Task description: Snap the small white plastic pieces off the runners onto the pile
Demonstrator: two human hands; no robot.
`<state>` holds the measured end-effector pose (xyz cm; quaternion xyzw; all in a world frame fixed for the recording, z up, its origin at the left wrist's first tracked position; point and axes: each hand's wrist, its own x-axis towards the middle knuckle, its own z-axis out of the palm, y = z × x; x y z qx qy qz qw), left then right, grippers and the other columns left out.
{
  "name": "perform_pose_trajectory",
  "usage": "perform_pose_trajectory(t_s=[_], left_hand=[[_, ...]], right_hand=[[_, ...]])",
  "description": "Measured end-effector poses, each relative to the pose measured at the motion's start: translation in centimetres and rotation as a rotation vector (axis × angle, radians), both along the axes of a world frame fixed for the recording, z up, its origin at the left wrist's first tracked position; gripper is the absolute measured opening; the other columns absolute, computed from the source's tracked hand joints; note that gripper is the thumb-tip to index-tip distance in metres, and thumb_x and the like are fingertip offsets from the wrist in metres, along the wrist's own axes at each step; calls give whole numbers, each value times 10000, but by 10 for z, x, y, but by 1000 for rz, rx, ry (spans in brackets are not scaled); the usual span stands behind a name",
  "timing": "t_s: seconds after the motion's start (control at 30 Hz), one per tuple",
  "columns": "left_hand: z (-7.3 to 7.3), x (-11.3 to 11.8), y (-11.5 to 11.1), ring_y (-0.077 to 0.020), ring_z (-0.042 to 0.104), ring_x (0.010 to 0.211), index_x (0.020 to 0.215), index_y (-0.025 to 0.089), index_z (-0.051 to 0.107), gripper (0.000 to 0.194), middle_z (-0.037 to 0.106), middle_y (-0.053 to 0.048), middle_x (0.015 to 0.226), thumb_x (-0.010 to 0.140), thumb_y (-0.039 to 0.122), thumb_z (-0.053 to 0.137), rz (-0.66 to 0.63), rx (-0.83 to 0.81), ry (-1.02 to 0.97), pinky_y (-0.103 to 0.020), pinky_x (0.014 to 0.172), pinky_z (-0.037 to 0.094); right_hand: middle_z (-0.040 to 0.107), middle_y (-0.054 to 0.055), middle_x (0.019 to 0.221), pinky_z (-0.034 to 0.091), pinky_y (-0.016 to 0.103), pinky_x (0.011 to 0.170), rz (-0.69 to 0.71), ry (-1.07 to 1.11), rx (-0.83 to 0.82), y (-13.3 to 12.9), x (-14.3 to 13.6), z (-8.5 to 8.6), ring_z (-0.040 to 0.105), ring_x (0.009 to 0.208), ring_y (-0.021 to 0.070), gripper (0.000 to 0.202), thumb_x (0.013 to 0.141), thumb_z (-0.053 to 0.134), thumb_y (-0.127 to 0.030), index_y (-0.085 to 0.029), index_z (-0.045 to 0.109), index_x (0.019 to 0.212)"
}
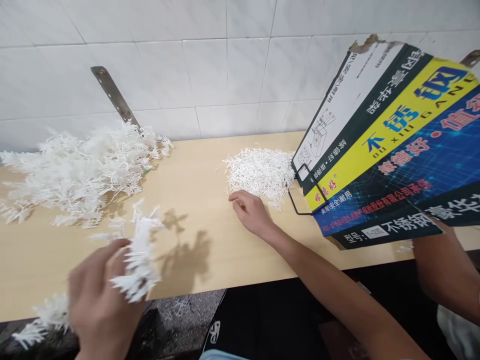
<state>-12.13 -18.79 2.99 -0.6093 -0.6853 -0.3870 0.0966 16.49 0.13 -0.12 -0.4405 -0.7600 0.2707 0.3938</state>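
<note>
My left hand (107, 295) is raised over the table's front edge at the lower left, its fingers closed round a cluster of white branching plastic pieces (140, 255). More white strands stick out below that hand. My right hand (247, 212) rests by the near left edge of a pile of small loose white pieces (260, 172); its fingers are curled together, and anything between them is too small to make out. A large heap of white branching clusters (82, 170) lies on the left of the table.
A large printed cardboard box (390, 150) leans at the right, with a black wire frame (300, 212) at its lower corner. Another person's arm (446, 270) shows below the box. Behind the wooden table (195, 175) is a tiled wall with a metal bracket (114, 95).
</note>
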Motion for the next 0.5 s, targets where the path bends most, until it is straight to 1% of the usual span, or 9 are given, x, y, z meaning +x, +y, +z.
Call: perform_pose_trajectory(t_s=[0.07, 0.13, 0.17, 0.2, 0.23, 0.27, 0.33, 0.43, 0.5], left_hand=[[-15, 27, 4, -364, 561, 1310, 1280, 237, 588, 443, 644, -132, 1376, 854, 116, 590, -123, -64, 299, -583, 1106, 443], [-31, 51, 8, -348, 580, 1282, 1367, 194, 550, 581, 645, -159, 1378, 820, 6, 496, -214, -214, 453, -537, 1079, 472], [-38, 61, 9, -351, 596, 1247, 1393, 173, 547, 609, 656, -163, 1367, 811, 3, 492, -239, -281, 503, -517, 1047, 490], [-43, 69, 10, -368, 589, 1242, 1414, 140, 543, 613, 639, -177, 1397, 813, 27, 507, -230, -325, 521, -511, 1027, 492], [-47, 75, 12, -389, 561, 1269, 1459, 112, 516, 631, 582, -191, 1475, 829, 67, 523, -209, -380, 530, -525, 1038, 474], [-49, 80, 13, -407, 539, 1283, 1497, 101, 488, 650, 522, -196, 1540, 849, 117, 536, -185, -414, 531, -542, 1043, 456], [-49, 88, 16, -426, 505, 1304, 1554, 110, 438, 688, 416, -182, 1625, 881, 207, 542, -157, -452, 521, -569, 1047, 427], [-49, 96, 22, -431, 489, 1313, 1584, 146, 417, 683, 372, -155, 1656, 922, 284, 514, -166, -465, 499, -584, 1041, 413], [-50, 100, 28, -441, 487, 1319, 1586, 132, 414, 669, 363, -161, 1659, 938, 281, 487, -179, -477, 467, -594, 1027, 425]], right_hand=[[746, 40, 916, 494, 275, 705, 87, 11, -73, -3, 1, 3, 674, 796, 163, 193, 946, 515, -182, -202, 706, 927], [726, 10, 790, 462, 256, 642, 228, 1, -195, -6, 2, 5, 634, 645, 128, 200, 973, 516, -225, -195, 706, 920], [718, -2, 757, 444, 249, 616, 306, -23, -253, -8, 2, 7, 608, 586, 112, 215, 988, 511, -248, -194, 709, 924], [715, -10, 739, 428, 245, 603, 375, -60, -292, -9, 2, 8, 589, 556, 101, 237, 1001, 506, -270, -194, 715, 920], [715, -14, 731, 414, 245, 600, 427, -107, -303, -10, 2, 10, 583, 552, 98, 261, 1011, 502, -290, -196, 721, 907], [718, -16, 735, 404, 247, 608, 459, -159, -290, -12, 1, 12, 590, 573, 101, 276, 1017, 505, -311, -200, 728, 899], [738, -9, 794, 395, 258, 640, 466, -245, -205, -15, -2, 13, 628, 676, 126, 271, 1016, 530, -358, -216, 743, 926], [754, 16, 1003, 383, 280, 664, 428, -331, -49, -21, -9, 11, 654, 816, 167, 269, 964, 623, -467, -241, 735, 1058], [740, 29, 1075, 379, 285, 665, 424, -368, 14, -24, -12, 9, 651, 851, 179, 290, 921, 682, -475, -238, 714, 1083]])
